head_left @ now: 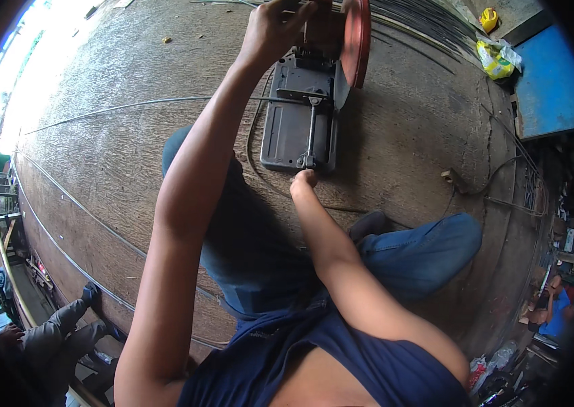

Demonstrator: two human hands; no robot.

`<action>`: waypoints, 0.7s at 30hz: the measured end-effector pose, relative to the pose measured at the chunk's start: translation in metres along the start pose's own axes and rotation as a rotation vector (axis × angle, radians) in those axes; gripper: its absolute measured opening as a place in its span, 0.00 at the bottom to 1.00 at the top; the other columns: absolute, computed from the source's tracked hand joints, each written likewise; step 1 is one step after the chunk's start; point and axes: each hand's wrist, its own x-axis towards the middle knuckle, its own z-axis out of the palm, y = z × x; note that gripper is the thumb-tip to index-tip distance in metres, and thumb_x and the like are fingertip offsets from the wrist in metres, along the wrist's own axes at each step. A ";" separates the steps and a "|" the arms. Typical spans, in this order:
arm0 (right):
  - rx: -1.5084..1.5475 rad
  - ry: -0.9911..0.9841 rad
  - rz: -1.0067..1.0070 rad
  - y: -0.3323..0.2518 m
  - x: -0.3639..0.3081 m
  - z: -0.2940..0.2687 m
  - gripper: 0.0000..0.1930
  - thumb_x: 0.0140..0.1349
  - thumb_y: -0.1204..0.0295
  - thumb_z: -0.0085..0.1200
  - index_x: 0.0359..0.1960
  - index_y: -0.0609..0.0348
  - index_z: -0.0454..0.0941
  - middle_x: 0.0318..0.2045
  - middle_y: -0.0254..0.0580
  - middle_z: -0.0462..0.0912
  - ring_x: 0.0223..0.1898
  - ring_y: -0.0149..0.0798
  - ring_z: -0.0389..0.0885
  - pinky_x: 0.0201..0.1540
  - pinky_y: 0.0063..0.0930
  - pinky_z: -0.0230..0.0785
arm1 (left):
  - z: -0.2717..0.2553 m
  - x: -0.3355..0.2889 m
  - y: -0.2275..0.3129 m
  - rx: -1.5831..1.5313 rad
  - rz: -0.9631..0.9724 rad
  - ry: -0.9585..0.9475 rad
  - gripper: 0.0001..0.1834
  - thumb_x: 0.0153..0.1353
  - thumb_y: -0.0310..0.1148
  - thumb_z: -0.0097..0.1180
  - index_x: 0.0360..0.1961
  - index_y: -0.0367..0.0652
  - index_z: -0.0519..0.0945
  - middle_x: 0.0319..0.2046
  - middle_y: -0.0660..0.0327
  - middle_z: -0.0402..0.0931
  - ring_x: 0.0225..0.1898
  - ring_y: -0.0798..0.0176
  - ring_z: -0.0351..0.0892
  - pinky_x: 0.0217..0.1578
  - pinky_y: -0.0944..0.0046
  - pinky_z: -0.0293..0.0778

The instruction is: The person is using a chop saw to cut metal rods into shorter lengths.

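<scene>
"How many saws?"
"One saw [285, 136], top centre, cut off by the frame's upper edge. One rod [131, 105] reaches it, partly hidden behind the left arm [199, 163]."
"Both hands?"
"The right hand [304, 179] is closed on the saw's one crank [308, 161]; the left hand [272, 28] is up top, grip impossible to tell."

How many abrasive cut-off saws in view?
1: the cut-off saw ahead of the wearer, left hand by its upper part, right hand at the near end of its vise screw. Right-edge clutter could hide others.
</scene>
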 end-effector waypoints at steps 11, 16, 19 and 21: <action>0.411 -0.838 0.402 -0.028 0.024 -0.082 0.10 0.63 0.66 0.50 0.32 0.59 0.77 0.27 0.40 0.81 0.28 0.38 0.80 0.31 0.31 0.75 | -0.002 0.006 0.002 -0.102 -0.035 -0.100 0.24 0.68 0.40 0.54 0.57 0.33 0.73 0.37 0.54 0.83 0.34 0.66 0.82 0.32 0.67 0.80; 0.319 -0.947 0.356 -0.027 0.010 -0.083 0.06 0.59 0.76 0.59 0.37 0.62 0.78 0.33 0.41 0.84 0.34 0.39 0.83 0.35 0.30 0.77 | 0.000 0.007 0.008 0.025 -0.020 -0.034 0.22 0.66 0.39 0.56 0.54 0.31 0.76 0.33 0.55 0.83 0.29 0.66 0.82 0.26 0.67 0.79; 0.223 -0.937 0.135 -0.035 -0.002 -0.080 0.09 0.57 0.78 0.62 0.39 0.60 0.78 0.34 0.42 0.84 0.37 0.40 0.84 0.38 0.32 0.79 | 0.002 0.009 0.008 -0.032 -0.014 0.013 0.20 0.65 0.36 0.57 0.53 0.32 0.77 0.34 0.55 0.83 0.29 0.65 0.83 0.26 0.67 0.81; 0.109 -0.769 -0.107 -0.037 -0.015 -0.079 0.10 0.53 0.74 0.67 0.36 0.62 0.80 0.33 0.45 0.85 0.35 0.45 0.85 0.39 0.37 0.79 | 0.003 0.011 0.009 -0.074 -0.052 -0.003 0.20 0.65 0.35 0.57 0.53 0.32 0.77 0.33 0.55 0.82 0.30 0.66 0.83 0.26 0.67 0.81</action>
